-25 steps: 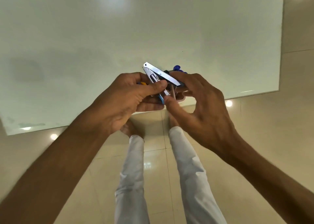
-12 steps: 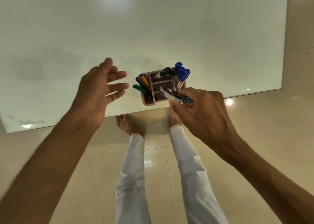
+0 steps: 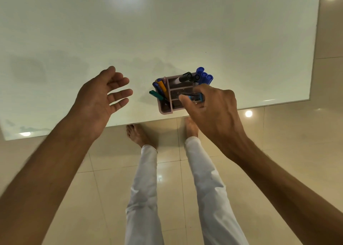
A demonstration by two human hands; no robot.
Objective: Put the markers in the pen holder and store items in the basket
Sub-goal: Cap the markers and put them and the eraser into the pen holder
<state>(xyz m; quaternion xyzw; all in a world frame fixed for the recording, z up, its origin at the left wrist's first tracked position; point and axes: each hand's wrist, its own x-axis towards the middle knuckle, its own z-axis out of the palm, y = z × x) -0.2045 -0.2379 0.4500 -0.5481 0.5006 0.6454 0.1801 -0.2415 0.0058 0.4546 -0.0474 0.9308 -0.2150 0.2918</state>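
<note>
Pale glossy surface (image 3: 167,31) above a tiled floor (image 3: 278,142). Pink pen holder (image 3: 165,111) stands near the surface's front edge; blue markers (image 3: 204,75) and black markers (image 3: 187,76) fill its rear compartment, mixed pens (image 3: 160,89) its left. Right hand (image 3: 213,107), over the holder's front, pinches a small blue-and-metal item (image 3: 194,97). Left hand (image 3: 101,100), left of the holder, hovers with fingers spread, empty.

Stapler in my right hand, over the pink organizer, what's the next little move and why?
Probably lower the stapler into the open middle compartment of the pink organizer and release. The right hand holds it just above that slot, markers fill the back, and the left hand is open and clear.
</note>
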